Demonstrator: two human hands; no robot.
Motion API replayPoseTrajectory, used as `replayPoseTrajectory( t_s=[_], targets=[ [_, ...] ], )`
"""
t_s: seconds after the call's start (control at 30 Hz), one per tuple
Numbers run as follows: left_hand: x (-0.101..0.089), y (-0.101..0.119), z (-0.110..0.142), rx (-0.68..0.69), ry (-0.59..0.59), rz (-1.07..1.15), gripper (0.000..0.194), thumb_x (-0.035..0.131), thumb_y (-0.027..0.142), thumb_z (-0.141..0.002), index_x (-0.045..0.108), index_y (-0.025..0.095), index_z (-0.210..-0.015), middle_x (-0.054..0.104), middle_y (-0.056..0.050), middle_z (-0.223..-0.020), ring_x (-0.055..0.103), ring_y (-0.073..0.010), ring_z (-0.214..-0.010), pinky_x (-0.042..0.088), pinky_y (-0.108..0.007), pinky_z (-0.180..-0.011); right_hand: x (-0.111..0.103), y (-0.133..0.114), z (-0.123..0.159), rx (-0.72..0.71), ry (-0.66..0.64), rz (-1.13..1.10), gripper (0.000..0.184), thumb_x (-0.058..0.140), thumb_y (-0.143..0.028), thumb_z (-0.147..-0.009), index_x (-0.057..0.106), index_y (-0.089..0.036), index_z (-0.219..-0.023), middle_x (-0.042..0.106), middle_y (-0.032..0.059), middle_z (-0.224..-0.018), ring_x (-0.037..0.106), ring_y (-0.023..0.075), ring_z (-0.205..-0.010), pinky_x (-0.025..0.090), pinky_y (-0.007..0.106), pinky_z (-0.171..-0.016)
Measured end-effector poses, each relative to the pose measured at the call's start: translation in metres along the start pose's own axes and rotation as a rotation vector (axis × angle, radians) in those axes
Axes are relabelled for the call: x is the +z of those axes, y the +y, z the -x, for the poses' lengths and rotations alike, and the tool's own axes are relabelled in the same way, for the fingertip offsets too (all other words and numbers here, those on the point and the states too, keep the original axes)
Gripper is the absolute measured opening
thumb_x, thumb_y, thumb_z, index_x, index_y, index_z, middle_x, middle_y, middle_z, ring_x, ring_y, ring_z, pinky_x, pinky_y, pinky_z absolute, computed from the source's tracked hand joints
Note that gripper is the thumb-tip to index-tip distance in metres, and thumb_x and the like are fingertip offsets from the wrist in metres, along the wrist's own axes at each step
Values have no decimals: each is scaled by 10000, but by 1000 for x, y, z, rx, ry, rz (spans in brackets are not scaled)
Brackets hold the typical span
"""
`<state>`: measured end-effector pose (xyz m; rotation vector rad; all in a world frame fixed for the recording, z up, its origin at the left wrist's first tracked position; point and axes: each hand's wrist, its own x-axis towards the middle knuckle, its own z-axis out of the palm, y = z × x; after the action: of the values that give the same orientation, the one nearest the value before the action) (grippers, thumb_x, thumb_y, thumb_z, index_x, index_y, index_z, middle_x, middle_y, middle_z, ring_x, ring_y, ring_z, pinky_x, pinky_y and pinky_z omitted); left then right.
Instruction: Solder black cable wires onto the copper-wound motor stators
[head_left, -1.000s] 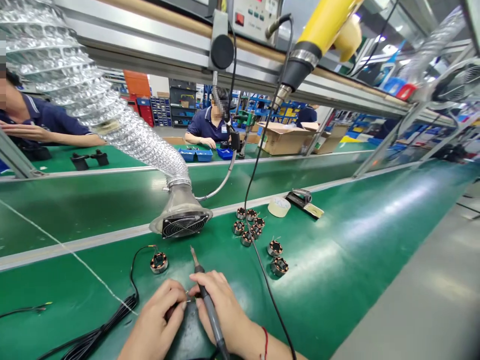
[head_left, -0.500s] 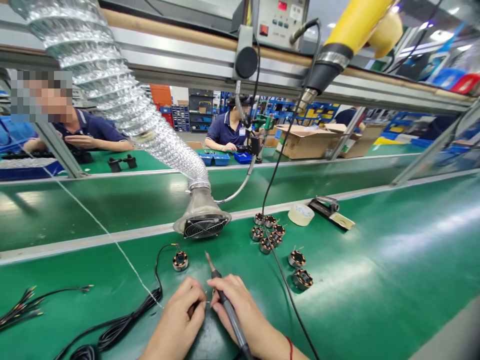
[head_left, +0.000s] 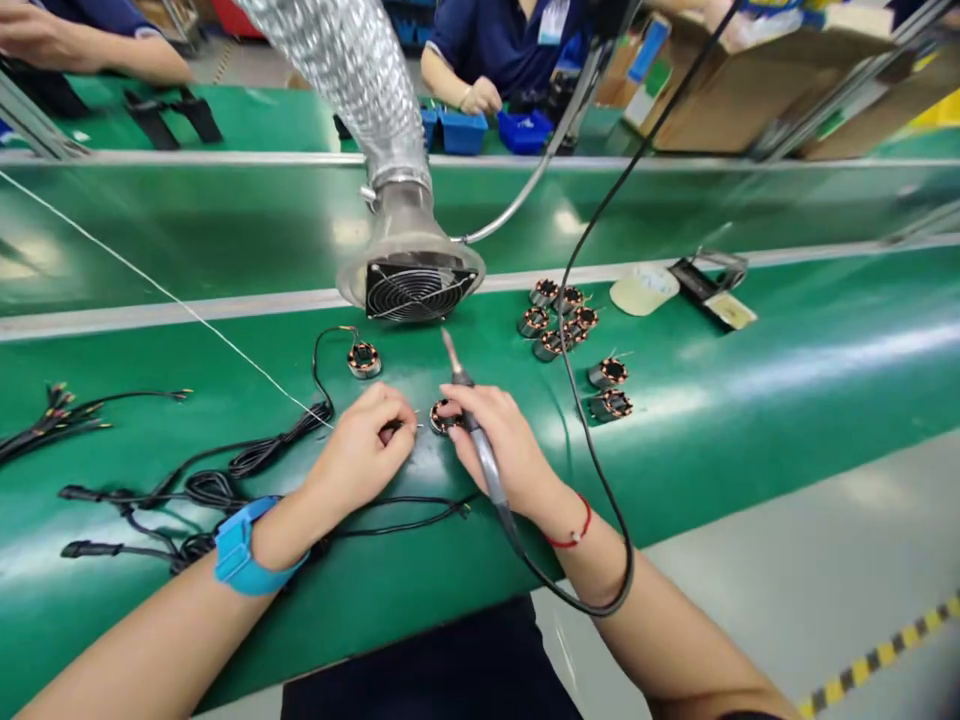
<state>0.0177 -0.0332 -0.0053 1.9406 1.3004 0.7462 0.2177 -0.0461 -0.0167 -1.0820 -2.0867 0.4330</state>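
My left hand (head_left: 369, 440) is closed in a pinch around a dark cable end, with thin light tips poking out to the right; most of it is hidden by the fingers. My right hand (head_left: 504, 440) grips a soldering iron (head_left: 486, 462), its tip pointing up and away. The fingers of that hand also touch a small stator (head_left: 439, 418) with copper windings, partly covered. Up and left of it sits another stator (head_left: 364, 360) joined to a black cable. A thin pale wire (head_left: 225, 342) runs from the upper left towards my left hand.
A fume extractor hood (head_left: 416, 285) hangs just beyond my hands. Several stators (head_left: 555, 320) stand to the right, near a tape roll (head_left: 643, 290) and a black metal stand (head_left: 709, 290). Black cables (head_left: 210, 490) lie at left. Co-workers sit across the bench.
My view has tilted down, showing my forearms and more cables. My right hand is now at a stator, its fingers on it, still holding the soldering iron. The left hand keeps its pinch.
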Motion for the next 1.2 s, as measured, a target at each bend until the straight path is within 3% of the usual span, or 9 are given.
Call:
replayPoseTrajectory(
  t_s=[0.1, 0.23, 0.37, 0.47, 0.63, 0.87, 1.2],
  targets=[
    [-1, 2, 1, 9, -8, -4, 126, 510, 140, -836, 569, 174, -729, 575, -28, -866, 555, -143, -789, 423, -255, -644, -8, -10, 15, 82, 128, -76, 430, 489, -114, -940, 468, -239, -1351, 731, 12, -946, 643, 162, -905, 499, 348, -841],
    [1, 1, 3, 45, -43, -43, 129, 520, 123, -829, 576, 170, -723, 584, -28, -887, 556, -129, -781, 424, -250, -644, -3, -20, 36, 76, 281, -143, 378, 578, -148, -904, 553, -231, -1272, 702, 38, -954, 628, 147, -780, 539, 302, -713],
    [4, 1, 4, 43, -43, -98, 123, 522, 117, -820, 578, 170, -724, 582, -25, -905, 559, -118, -783, 427, -235, -630, 2, -21, 44, 40, 347, -182, 279, 608, -180, -869, 604, -221, -1145, 662, 11, -785, 561, 133, -607, 502, 271, -553],
    [5, 3, 4, 35, -37, -123, 125, 521, 124, -813, 579, 171, -713, 583, -24, -904, 569, -117, -802, 433, -226, -630, 1, -22, 43, 9, 384, -224, 192, 572, -210, -872, 617, -212, -1059, 687, 17, -784, 615, 134, -609, 535, 268, -572],
    [6, 5, 4, 70, -6, -142, 130, 522, 131, -810, 586, 165, -702, 591, -20, -877, 580, -111, -805, 446, -230, -661, -3, -26, 43, 44, 348, -218, 125, 555, -227, -878, 617, -229, -986, 709, 0, -764, 641, 122, -590, 562, 246, -585],
    [7, 6, 5, 16, 13, -178, 123, 532, 169, -789, 587, 171, -679, 616, -22, -878, 585, -114, -789, 426, -224, -603, -3, -26, 45, 55, 327, -211, 124, 541, -253, -898, 618, -241, -994, 699, -7, -745, 657, 128, -601, 574, 250, -586],
    [7, 5, 5, 40, 27, -176, 129, 531, 169, -784, 580, 167, -664, 617, -20, -853, 583, -115, -766, 423, -229, -598, 0, -23, 46, 27, 341, -258, 149, 553, -224, -890, 622, -212, -1021, 690, 14, -786, 633, 122, -600, 558, 250, -573]
  ],
)
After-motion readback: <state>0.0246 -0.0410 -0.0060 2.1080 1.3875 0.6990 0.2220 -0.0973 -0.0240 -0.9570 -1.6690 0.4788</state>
